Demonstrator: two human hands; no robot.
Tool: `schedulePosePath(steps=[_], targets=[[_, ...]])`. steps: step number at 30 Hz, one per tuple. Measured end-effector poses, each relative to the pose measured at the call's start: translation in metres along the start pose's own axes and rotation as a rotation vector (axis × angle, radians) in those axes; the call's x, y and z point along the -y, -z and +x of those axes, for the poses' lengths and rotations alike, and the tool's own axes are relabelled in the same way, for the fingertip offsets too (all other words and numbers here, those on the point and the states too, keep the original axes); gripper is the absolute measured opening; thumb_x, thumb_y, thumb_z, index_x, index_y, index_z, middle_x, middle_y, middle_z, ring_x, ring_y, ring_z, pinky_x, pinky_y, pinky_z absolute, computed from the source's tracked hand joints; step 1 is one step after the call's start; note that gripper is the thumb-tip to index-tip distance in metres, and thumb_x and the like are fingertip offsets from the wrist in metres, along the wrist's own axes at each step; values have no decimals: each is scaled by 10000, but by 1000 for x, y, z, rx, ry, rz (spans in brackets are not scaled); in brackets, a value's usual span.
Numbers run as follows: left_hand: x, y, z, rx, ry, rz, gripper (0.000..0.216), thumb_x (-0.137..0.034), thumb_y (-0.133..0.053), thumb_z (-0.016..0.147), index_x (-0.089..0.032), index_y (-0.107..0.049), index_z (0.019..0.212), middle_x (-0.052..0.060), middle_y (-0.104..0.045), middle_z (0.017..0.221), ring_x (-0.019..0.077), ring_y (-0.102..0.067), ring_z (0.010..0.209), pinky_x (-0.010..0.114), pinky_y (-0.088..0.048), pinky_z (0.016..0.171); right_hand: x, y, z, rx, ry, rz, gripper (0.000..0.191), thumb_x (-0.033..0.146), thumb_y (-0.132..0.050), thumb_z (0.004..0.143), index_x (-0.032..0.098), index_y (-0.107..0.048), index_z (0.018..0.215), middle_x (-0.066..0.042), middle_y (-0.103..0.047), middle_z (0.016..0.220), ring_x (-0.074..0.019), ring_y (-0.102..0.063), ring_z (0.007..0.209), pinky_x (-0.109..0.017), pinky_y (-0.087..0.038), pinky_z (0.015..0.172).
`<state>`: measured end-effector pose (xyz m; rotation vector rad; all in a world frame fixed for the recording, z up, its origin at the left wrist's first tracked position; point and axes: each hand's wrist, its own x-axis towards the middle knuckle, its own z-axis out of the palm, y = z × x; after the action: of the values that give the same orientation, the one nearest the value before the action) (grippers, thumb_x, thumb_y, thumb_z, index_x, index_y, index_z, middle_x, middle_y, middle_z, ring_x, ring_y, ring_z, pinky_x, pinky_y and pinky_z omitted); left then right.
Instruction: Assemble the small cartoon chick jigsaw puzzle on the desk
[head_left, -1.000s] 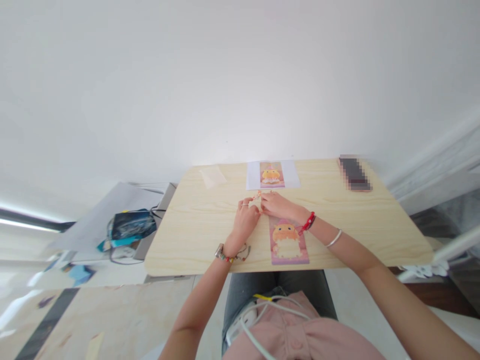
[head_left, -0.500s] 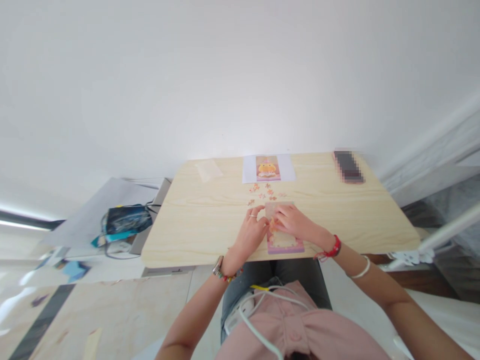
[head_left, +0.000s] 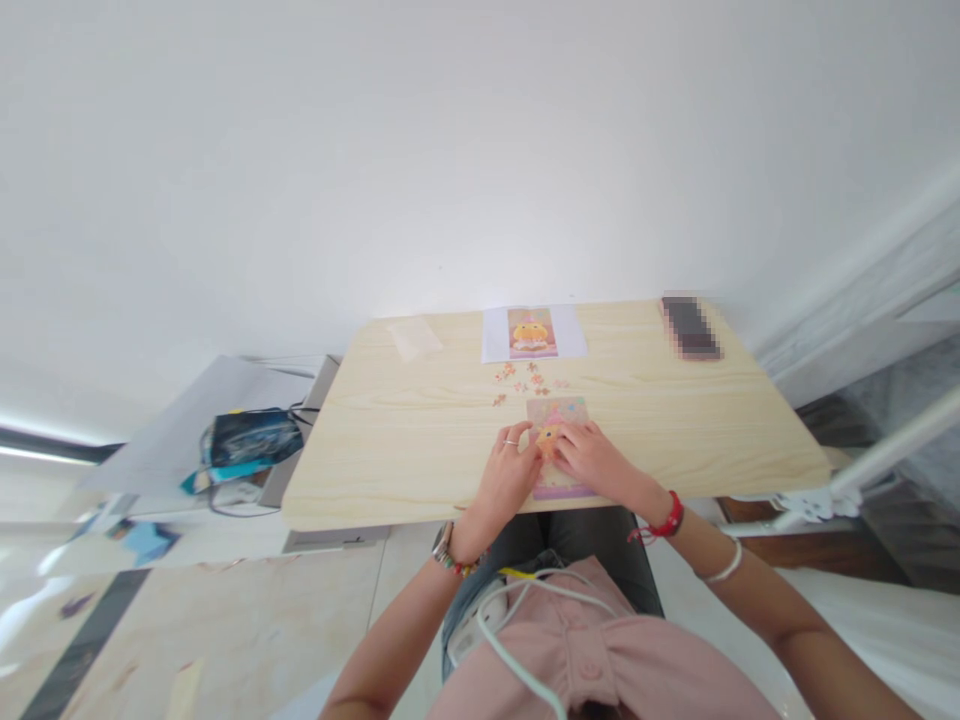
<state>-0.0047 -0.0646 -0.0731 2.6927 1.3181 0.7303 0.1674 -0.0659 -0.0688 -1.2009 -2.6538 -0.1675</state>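
A pink jigsaw puzzle board [head_left: 556,412] with an orange cartoon figure lies near the front edge of the light wooden table [head_left: 420,430]. My left hand [head_left: 508,475] rests at the board's left edge, fingers curled against it. My right hand [head_left: 596,462] lies on the lower part of the board, fingers pressed down on the pieces. The two hands' fingertips meet over the orange figure. Whether either hand holds a piece is hidden. Several loose puzzle pieces [head_left: 525,380] are scattered just beyond the board.
A reference picture on white paper [head_left: 533,333] lies at the table's far edge, a clear plastic bag [head_left: 415,338] to its left and a blurred phone [head_left: 690,327] at the far right. A blue bag [head_left: 244,445] sits left of the table. A white wall is behind.
Both hands drew back from the loose pieces toward the near edge and now press on the puzzle board. The camera view shifted slightly, so the table appears farther away.
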Motion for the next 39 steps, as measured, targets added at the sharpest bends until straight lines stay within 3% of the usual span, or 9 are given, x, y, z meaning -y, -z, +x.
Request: schedulePosePath(steps=[8, 17, 22, 28, 33, 39], targets=[[-1, -1, -3, 22, 19, -8, 84, -133, -503, 774, -163, -581, 766, 122, -499, 1078, 228, -417, 1075, 391, -443, 846, 5, 5, 0, -11, 3, -25, 186, 195, -417, 865, 128, -586, 827, -87, -577, 859, -203, -497, 875, -338, -340, 712], [-4, 0, -5, 54, 30, -31, 106, -126, -521, 765, -180, -604, 800, 99, -493, 1109, 222, -418, 1064, 389, -424, 878, 9, -1, -5, -27, -100, 107, 169, 186, -450, 847, 152, -607, 795, -74, -582, 839, -203, -494, 863, -344, -342, 754], [11, 0, -9, 44, 108, -80, 210, -214, -534, 782, -198, -586, 985, 107, -433, 1154, 220, -409, 1059, 382, -409, 897, -12, 3, -20, -56, -233, 248, 182, 241, -479, 832, 175, -603, 947, -86, -559, 963, -196, -491, 897, -333, -366, 789], [29, 6, -1, 129, 127, 7, 526, -291, -619, 723, -261, -438, 1215, 124, -322, 1277, 284, -334, 1157, 473, -371, 912, -47, 5, -37, 78, -288, 247, 500, 376, -525, 786, 196, -429, 1243, -110, -496, 1152, -242, -441, 1021, -384, -359, 844], [25, 5, 8, 156, 202, 88, 512, -316, -633, 707, -318, -456, 1188, 113, -270, 1331, 328, -288, 1185, 506, -402, 853, -56, 2, -34, 154, -231, 262, 489, 371, -463, 820, 249, -376, 1286, -82, -445, 1273, -239, -405, 1089, -406, -335, 874], [22, 6, 14, 165, 226, 92, 410, -319, -642, 697, -314, -538, 1093, 100, -304, 1310, 326, -309, 1169, 505, -415, 845, -62, -4, -29, 129, -212, 284, 485, 364, -499, 799, 236, -416, 1260, -78, -467, 1265, -227, -418, 1087, -399, -344, 876]])
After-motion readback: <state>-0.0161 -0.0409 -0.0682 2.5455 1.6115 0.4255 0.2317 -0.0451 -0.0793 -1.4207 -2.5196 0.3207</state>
